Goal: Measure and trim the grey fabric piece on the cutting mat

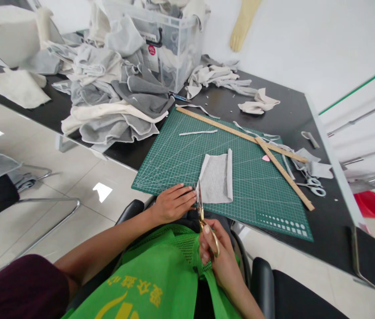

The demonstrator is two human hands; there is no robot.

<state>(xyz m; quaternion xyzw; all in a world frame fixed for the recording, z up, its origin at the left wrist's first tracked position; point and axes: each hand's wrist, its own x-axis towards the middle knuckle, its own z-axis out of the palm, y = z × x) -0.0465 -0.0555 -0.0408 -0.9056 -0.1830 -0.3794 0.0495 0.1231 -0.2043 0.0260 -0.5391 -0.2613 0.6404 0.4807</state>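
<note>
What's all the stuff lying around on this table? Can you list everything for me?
cutting mat: one, green, on the black table
fabric piece: one, grey-white, on the mat's near edge
gold scissors: one, blades at the fabric
wooden rulers: two, crossed, far side of mat
silver scissors: one, right of mat
fabric pile: grey and cream, left
plastic bin: one, clear, behind pile
left hand: at the fabric edge
right hand: holding gold scissors

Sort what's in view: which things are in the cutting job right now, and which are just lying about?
In use: gold scissors in right hand; left hand by grey fabric piece; cutting mat.
Lying about: wooden rulers, spare scissors, fabric pile, plastic bin.
</note>
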